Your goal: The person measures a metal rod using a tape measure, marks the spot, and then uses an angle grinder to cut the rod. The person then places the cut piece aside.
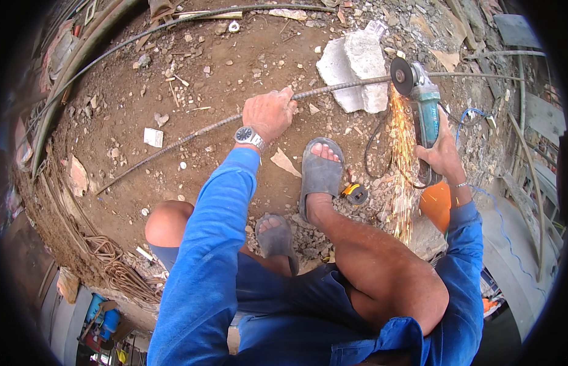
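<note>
A long ribbed steel rebar (198, 132) runs across the ground from the lower left to the upper right. My left hand (269, 116) is wrapped round it near its middle. To the right, the bar passes over a broken concrete block (362, 68). My right hand (444, 149) grips the body of a teal angle grinder (428, 110). The grinder's dark disc (402, 76) meets the rebar just right of the block. Orange sparks (401, 177) stream from there down toward me. The exact contact point is hidden behind the disc.
My sandalled foot (321, 174) stands close left of the sparks, with a yellow-and-black tape measure (355, 193) beside it. The grinder's black cord (370, 149) loops nearby. Coiled wire or rope (116, 262) lies at lower left. Stones and rubble cover the dirt.
</note>
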The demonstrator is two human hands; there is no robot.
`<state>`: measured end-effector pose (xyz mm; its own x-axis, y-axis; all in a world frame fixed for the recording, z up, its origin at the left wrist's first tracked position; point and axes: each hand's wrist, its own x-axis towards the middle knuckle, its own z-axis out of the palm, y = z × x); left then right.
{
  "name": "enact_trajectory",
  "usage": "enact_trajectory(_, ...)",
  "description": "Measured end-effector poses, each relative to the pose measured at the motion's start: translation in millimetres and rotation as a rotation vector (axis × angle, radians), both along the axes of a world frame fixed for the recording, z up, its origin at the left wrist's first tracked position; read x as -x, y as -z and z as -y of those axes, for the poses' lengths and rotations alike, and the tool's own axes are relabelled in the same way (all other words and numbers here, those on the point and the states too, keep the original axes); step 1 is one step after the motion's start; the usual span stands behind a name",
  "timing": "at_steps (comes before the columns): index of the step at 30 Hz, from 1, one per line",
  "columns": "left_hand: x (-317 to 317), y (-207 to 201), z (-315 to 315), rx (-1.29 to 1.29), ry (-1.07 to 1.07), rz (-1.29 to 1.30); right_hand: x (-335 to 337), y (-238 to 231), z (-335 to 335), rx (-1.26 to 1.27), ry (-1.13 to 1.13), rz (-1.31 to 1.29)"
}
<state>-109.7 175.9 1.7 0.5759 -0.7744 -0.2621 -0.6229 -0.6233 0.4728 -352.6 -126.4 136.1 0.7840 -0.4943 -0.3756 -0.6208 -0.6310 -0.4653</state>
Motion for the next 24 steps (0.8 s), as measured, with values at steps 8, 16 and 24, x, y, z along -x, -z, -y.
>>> enact_trajectory(8, -5, 0, 0, -0.026, 0.021, -0.049, -1, -5, -6, -0.025, 0.040, -0.040)
enact_trajectory(16, -13, -11, 6, -0.125, 0.061, -0.132, 6, -4, -4, 0.077, 0.002, -0.089)
enact_trajectory(24, -15, -6, 4, -0.085, 0.042, -0.166, 6, -6, -6, 0.024, 0.041, -0.100)
